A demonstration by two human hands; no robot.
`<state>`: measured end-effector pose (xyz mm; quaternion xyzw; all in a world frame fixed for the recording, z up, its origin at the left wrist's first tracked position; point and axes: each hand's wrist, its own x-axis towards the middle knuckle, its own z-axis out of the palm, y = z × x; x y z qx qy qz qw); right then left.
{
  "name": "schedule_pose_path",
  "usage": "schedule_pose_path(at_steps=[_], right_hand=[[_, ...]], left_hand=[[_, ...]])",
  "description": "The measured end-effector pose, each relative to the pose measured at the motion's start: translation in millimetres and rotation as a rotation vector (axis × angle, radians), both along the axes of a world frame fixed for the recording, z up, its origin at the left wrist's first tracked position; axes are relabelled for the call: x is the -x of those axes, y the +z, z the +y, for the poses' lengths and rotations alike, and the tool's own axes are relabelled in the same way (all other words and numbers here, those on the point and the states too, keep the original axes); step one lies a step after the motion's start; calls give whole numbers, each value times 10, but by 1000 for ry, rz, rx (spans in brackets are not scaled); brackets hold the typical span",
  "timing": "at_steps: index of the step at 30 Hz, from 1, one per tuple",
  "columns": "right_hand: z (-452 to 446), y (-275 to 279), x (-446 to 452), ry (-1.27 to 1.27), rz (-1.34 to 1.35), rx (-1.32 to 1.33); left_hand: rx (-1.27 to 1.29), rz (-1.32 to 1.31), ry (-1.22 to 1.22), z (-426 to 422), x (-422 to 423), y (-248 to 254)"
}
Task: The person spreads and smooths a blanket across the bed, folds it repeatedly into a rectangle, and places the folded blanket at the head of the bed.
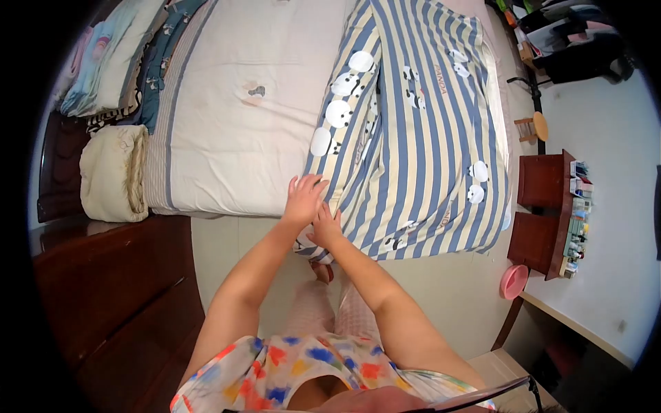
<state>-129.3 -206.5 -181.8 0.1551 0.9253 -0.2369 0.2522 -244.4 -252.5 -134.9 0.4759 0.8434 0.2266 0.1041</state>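
Observation:
A blue-and-cream striped quilt [430,148] with panda prints lies over the right part of the bed, its left side folded into a thick strip. My left hand [303,198] rests at the near end of this strip, fingers spread over the fabric. Just below and to the right, my right hand [326,227] lies against the quilt's near edge, its fingers stretched out on the cloth. The two hands almost touch. Part of the quilt hangs over the bed's front edge beneath them. The pale bed sheet [234,148] shows on the left.
A rolled cream blanket [113,173] and folded bedding [113,58] sit at the left. A dark wooden cabinet [124,289] stands at the near left. On the right are a red-brown dresser [540,241] with bottles, a pink basin [513,282], a stool [540,127] and hanging clothes [571,41].

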Motion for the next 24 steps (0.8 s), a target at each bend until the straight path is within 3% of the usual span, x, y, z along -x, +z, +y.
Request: schedule_pose_path(at_steps=[4,9,11,13,15,19,24], right_hand=[[307,162,111,232,-81,68],[800,-65,-188,473,297,58],[1143,-190,-366,524,146,78],[1534,-387,-640,458,-140,-16],[1947,-433,-950,431,-91,-187],[2230,-552,-855,311,-74,-11],[2637,-447,132,115,325,-102]], left_hand=[[94,144,-125,519,214,-106],[439,147,-164,806,456,-691],[473,113,-123,845,490,-888],[516,67,-96,891,524,-916],[612,-47,-75,986,612,-851],[627,-105,-60,1087,695,-838],[658,-47,-102,1052,766,-1065]])
